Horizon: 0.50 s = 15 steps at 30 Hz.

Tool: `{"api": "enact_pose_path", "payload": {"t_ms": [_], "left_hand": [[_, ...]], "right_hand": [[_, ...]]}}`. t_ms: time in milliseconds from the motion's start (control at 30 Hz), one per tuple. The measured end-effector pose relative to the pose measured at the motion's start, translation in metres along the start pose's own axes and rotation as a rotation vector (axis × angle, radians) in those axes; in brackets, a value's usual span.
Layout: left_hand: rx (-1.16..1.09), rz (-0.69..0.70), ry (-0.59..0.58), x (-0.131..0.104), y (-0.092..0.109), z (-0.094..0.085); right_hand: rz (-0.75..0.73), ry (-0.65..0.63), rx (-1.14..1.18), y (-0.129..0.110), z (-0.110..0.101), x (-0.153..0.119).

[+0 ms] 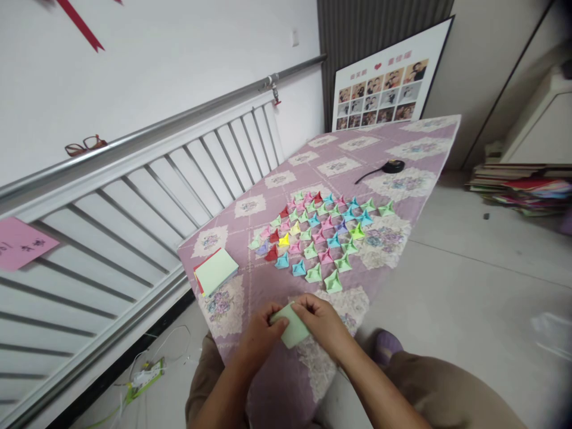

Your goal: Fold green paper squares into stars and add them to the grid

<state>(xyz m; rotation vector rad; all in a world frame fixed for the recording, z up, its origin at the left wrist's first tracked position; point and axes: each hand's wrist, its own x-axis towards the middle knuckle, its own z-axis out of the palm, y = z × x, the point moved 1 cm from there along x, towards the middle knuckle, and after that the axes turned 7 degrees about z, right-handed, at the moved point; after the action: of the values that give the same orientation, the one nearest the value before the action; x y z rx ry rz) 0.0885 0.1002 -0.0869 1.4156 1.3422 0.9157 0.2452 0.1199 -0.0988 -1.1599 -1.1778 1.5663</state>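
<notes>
A light green sheet of paper [294, 329] is held between both hands above the near end of the cloth-covered table [268, 292]. My left hand [264, 329] pinches its left edge with the thumb on top. At the upper right edge, my right hand [316, 316] grips the same sheet. Beyond the hands, several small folded paper pieces [310, 250] in green, pink, blue, red, yellow and purple stand in rows. A stack of coloured paper [217, 271] with a pale green sheet on top lies at the table's left edge.
A black object with a strap [393, 167] lies toward the table's far right. Along the left runs a white radiator [179, 173], with glasses [86, 145] on the pipe above. A photo board [388, 83] leans behind the table. A power strip [146, 376] is on the floor.
</notes>
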Motion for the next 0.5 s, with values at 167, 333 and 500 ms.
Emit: {"api": "enact_pose_path", "payload": {"t_ms": [167, 333, 500], "left_hand": [[0.072, -0.001, 0.053, 0.0005, 0.0054, 0.0019], [0.062, 0.019, 0.144, 0.0003, 0.0007, 0.0045], [0.001, -0.002, 0.142, 0.0009, 0.0025, 0.0049]], "right_hand": [[-0.036, -0.020, -0.015, 0.0045, 0.0028, 0.0011], [-0.061, -0.002, -0.012, 0.0062, 0.0031, 0.0012], [-0.099, 0.016, -0.085, 0.0044, 0.0017, -0.0004]]}}
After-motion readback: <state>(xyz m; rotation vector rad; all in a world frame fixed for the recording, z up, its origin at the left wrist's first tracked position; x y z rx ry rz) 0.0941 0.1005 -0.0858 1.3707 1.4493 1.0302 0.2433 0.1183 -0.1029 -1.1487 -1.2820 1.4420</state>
